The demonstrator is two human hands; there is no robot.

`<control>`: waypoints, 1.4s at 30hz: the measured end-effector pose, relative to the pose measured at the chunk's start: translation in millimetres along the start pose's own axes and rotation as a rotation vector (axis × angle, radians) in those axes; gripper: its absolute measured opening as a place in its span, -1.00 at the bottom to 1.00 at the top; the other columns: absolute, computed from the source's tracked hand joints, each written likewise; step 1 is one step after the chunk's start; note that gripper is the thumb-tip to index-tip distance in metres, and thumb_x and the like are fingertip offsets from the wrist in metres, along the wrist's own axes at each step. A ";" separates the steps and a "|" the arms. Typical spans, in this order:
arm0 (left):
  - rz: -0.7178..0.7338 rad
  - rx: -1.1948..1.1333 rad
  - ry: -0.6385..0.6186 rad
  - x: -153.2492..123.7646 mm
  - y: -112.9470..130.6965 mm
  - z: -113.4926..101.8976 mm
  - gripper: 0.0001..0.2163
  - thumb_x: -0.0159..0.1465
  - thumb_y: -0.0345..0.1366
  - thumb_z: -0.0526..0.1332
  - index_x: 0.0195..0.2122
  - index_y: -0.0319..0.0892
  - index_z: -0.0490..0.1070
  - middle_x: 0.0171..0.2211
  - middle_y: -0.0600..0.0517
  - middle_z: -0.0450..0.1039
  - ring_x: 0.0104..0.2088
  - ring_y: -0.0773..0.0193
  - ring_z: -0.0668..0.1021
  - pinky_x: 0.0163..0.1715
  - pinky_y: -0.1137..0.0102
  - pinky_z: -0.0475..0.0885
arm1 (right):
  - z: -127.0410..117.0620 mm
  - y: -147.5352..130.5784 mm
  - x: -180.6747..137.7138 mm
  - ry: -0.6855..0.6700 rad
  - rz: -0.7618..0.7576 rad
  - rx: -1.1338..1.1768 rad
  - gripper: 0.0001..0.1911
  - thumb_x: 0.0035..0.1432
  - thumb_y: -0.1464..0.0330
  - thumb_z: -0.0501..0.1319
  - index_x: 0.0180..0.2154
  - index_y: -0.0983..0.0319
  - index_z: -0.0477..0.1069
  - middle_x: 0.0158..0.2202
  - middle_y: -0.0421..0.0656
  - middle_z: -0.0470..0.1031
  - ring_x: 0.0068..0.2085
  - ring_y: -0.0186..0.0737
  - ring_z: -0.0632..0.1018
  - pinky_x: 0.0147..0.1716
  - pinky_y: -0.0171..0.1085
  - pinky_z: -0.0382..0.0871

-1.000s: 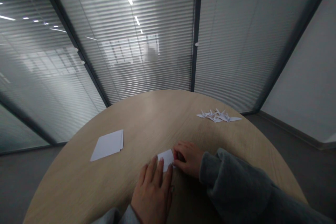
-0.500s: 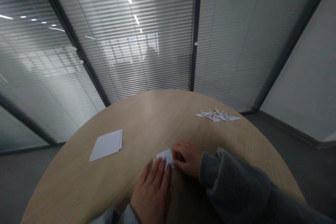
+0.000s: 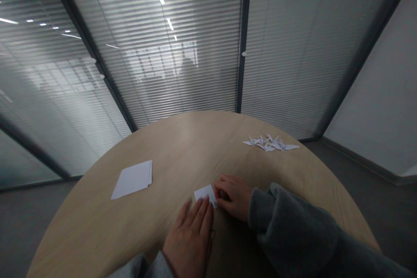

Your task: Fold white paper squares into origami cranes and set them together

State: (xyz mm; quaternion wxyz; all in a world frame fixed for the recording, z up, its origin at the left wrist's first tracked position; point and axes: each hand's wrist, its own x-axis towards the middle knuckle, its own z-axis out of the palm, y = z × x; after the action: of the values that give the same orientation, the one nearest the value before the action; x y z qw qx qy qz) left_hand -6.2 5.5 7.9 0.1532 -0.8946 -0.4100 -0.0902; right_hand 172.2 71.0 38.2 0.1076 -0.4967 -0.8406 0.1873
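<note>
**Left hand (image 3: 190,239) and right hand (image 3: 235,197) at a small white paper (image 3: 202,192) on a round table (image 3: 195,147)**

Nearest are the gray sleeves (image 3: 299,234), 1 on each arm. The left hand lies palm down, its fingers stretched forward and resting over the near part of the small paper. They sit mostly pressed together, with the little finger slightly apart; the thumb is mostly hidden.

The right hand is curled at the paper's right edge, with a gap inside the bend of index finger and thumb. I cannot tell whether those 2 tips pinch the paper or only touch it. The small paper lies on the table between the 2 hands, its far part uncovered.

Farther out on the left lies a stack of paper (image 3: 132,180), at least 2 sheets, slightly out of line. Farther still, near the table's right far edge, is a cluster of folded paper birds (image 3: 270,143), too tangled to count. Beyond the table stand blinds (image 3: 208,91) between dark frames (image 3: 243,21), with a plain wall (image 3: 384,117) at the right.
</note>
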 end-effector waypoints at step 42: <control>-0.016 0.090 -0.086 5.9 -0.2 -10.2 -0.60 0.20 -0.39 0.08 0.07 -0.35 0.31 0.11 -0.23 0.31 0.07 -0.02 0.42 -0.07 0.09 0.46 | -0.7 -3.3 -1.8 0.034 0.037 0.045 -0.99 -0.01 0.43 0.22 -0.44 0.25 0.39 -0.40 -0.18 0.34 -0.30 -0.24 0.36 -0.30 -0.28 0.10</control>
State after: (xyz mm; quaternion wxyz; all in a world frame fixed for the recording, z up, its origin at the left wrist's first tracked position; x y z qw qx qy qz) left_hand -2.9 6.2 19.2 0.1750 -0.8865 -0.4269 -0.0344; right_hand 170.7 68.1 40.3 0.1298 -0.5127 -0.8248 0.1997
